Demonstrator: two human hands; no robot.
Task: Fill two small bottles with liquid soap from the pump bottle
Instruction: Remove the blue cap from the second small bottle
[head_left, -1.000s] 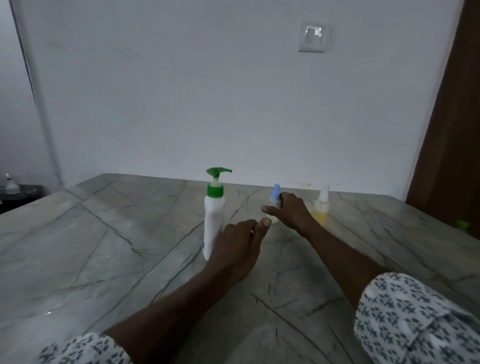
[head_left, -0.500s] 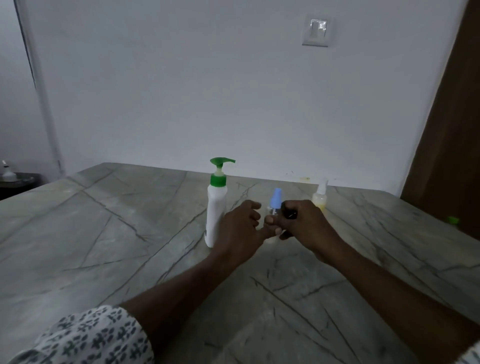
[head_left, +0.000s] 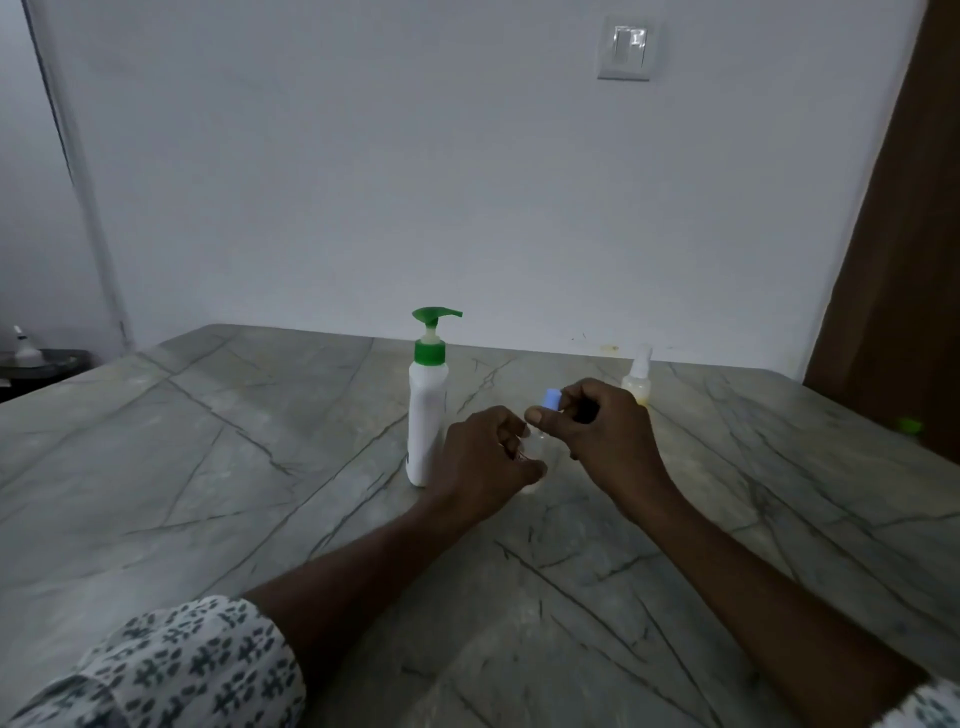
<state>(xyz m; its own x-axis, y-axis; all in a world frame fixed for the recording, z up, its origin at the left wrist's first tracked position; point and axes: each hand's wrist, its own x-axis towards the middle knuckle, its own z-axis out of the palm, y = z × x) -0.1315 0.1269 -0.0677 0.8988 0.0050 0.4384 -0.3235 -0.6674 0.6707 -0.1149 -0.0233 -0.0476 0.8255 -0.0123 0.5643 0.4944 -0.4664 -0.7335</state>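
A white pump bottle (head_left: 427, 421) with a green pump head stands upright mid-table. Just right of it my left hand (head_left: 485, 460) curls round the body of a small clear bottle (head_left: 537, 447), which stands on the table and is mostly hidden. My right hand (head_left: 597, 431) pinches that bottle's blue cap (head_left: 550, 400) between thumb and fingers. Behind my right hand stands a second small bottle (head_left: 638, 382) with a white spray top and yellowish liquid inside; neither hand touches it.
The grey marble table (head_left: 208, 467) runs to a white wall at the back. A brown door (head_left: 904, 260) is at the right with a small green thing (head_left: 909, 426) near it. A dark side surface (head_left: 36, 364) holds a white object at far left.
My right hand drew the blue-capped bottle nearer to me. My left hand came up beside it and closed round its body, while my right hand shifted to the cap.
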